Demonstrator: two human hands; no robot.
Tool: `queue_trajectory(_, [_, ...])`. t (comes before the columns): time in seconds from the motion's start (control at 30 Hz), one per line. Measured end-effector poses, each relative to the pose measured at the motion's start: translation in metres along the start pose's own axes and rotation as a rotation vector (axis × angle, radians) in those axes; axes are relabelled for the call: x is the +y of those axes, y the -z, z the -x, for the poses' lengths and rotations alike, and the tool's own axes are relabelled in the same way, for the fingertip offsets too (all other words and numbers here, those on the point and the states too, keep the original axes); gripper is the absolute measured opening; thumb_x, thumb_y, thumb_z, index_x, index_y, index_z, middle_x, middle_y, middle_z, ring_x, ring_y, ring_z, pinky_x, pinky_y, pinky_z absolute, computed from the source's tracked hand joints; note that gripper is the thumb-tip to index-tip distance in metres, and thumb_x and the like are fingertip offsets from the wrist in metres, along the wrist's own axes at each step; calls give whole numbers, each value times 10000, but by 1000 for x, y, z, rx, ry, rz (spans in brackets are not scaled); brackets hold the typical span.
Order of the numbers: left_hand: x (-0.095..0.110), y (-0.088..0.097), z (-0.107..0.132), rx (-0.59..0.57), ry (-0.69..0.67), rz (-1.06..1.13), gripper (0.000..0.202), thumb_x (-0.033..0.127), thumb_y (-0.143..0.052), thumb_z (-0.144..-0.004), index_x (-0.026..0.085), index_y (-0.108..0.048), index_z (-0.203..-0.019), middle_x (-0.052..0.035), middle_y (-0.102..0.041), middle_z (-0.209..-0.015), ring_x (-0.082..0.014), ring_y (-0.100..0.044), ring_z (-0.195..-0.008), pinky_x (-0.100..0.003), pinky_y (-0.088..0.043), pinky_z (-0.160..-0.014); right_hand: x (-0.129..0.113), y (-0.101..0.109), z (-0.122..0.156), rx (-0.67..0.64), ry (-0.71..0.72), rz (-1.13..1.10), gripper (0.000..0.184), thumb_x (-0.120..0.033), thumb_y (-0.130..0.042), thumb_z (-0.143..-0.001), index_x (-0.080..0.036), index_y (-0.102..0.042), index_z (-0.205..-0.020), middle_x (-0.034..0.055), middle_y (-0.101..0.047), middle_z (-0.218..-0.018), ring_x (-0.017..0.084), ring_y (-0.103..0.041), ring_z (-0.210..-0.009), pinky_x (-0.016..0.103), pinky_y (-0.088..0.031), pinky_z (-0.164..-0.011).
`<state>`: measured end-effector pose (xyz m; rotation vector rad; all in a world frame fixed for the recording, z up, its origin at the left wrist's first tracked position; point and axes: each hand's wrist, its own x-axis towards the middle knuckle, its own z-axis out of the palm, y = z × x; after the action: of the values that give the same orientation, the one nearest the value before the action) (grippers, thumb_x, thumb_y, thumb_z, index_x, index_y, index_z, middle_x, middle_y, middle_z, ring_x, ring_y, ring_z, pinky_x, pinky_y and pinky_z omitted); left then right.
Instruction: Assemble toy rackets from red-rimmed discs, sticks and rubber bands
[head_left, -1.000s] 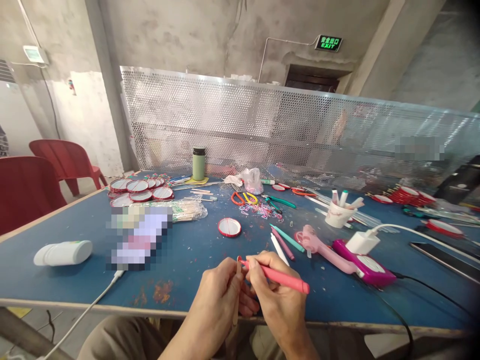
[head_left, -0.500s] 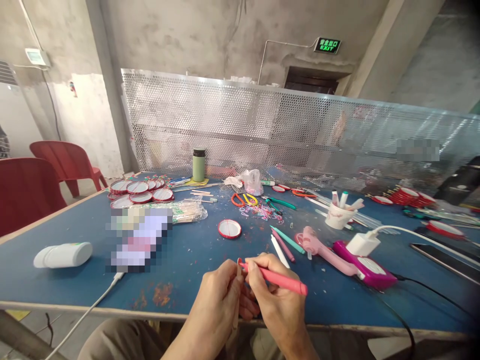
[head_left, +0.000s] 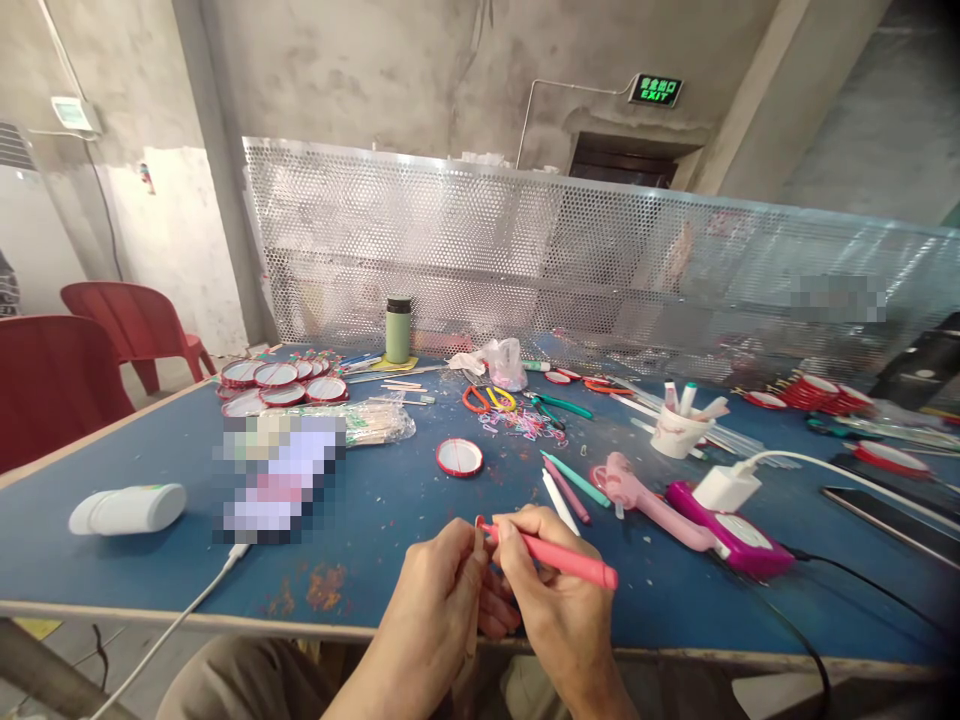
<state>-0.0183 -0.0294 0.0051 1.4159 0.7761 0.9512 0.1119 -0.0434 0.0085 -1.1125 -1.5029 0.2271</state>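
Near the front edge of the blue table [head_left: 390,540], my right hand [head_left: 559,590] is closed around a red marker pen [head_left: 570,562], its tip pointing left. My left hand [head_left: 439,585] pinches a thin pale stick [head_left: 478,545] upright, mostly hidden by the fingers, with red at its top end. The marker's tip meets the stick's top or is very close to it. Just past the hands lie a white marker [head_left: 560,502], a dark pink marker [head_left: 568,490] and a teal marker [head_left: 576,478]. A round red-rimmed disc [head_left: 459,458] lies flat ahead.
Stacked red-rimmed discs [head_left: 276,376], bagged wooden sticks [head_left: 367,422] and a phone [head_left: 281,480] are to the left. Ahead are pliers [head_left: 562,405] and colourful pins [head_left: 523,424]. To the right sit a cup of pens [head_left: 677,432], a pink glue gun [head_left: 656,505] and a purple power strip [head_left: 750,545].
Almost nothing differs. Both hands keep their grips in the same place; the marker's back end has shifted very slightly right.
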Motion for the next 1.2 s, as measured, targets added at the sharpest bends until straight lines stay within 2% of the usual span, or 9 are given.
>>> queue_trajectory(0.73, [-2, 1, 0, 1, -20, -11, 295, 457, -457, -956, 231, -449, -768, -17, -702, -657, -156, -667, -522, -287, -594, -569, 3, 0, 1, -8, 10, 0, 201, -265, -551, -960, -193, -650, -800, -26, -585, -648, 105, -579, -562, 195, -462, -533])
queue_trajectory(0.93, [-4, 0, -1, -5, -9, 22, 314, 488, -471, -950, 229, -459, -775, -25, -707, -668, -165, -680, -540, -291, -594, -572, 4, -2, 2, 38, -27, -32, 195, -273, -572, -954, -193, -650, -795, -17, -613, -659, 111, -592, -565, 200, -478, -539])
queue_trajectory(1.2, [-3, 0, -1, 0, -7, 8, 305, 469, -469, -953, 227, -454, -769, -18, -702, -666, -161, -678, -542, -291, -597, -574, 6, -2, 2, 12, -16, -34, 196, -269, -561, -958, -192, -654, -804, -20, -589, -665, 110, -586, -584, 192, -467, -528])
